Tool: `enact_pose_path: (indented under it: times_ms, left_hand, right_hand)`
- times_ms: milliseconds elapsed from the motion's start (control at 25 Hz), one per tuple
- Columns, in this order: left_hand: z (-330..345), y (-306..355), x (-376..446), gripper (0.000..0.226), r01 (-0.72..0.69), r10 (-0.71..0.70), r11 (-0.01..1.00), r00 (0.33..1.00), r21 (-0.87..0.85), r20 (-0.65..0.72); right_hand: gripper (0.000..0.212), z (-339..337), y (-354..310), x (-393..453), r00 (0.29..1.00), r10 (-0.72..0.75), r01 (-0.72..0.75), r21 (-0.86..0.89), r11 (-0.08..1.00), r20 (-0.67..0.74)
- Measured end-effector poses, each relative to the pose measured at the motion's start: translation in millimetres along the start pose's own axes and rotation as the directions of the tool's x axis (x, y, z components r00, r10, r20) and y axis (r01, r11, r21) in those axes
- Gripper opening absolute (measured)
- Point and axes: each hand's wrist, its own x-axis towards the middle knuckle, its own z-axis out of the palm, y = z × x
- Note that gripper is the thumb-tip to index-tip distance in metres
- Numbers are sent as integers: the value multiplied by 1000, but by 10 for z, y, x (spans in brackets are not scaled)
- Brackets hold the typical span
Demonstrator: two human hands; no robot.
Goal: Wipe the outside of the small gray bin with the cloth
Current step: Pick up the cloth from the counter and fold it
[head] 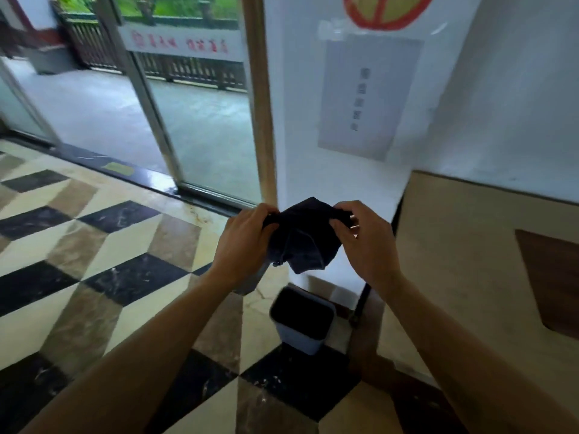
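Observation:
A dark navy cloth (302,239) hangs crumpled between both hands at chest height. My left hand (246,242) pinches its left edge and my right hand (365,242) pinches its right edge. Below them on the floor stands the small gray bin (299,336), upright, open-topped with a dark inside, at the foot of a white wall. Neither the cloth nor the hands touch the bin.
A white wall (344,189) with a taped paper notice (366,95) rises behind the bin. A beige and brown panelled wall (463,261) juts out on the right. Glass sliding doors (194,120) stand to the left. The floor is patterned black, beige and brown tile (125,277).

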Motion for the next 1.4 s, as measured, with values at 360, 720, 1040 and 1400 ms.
enact_pose_path:
  times_ms: [360, 720, 1040, 1400]
  left_hand:
    - [-667, -1096, -62, 18, -87, 87, 996, 996, -18, 0]
    - [-321, -1240, 565, 18, -138, 153, 979, 984, -148, 95]
    - [16, -1363, 1452, 17, -185, 215, 961, 967, -206, 133]
    - [582, -1534, 2067, 19, -290, 383, 872, 906, -393, 180]
  right_hand:
    - [15, 999, -749, -23, 993, -28, 26, -19, 999, -118]
    - [16, 1170, -422, 365, 970, 38, -60, -86, 995, -238]
    - [16, 1237, -104, 1063, 940, 80, -113, -79, 990, -332]
    - [15, 1375, 70, 1284, 848, 151, -276, -181, 944, -508]
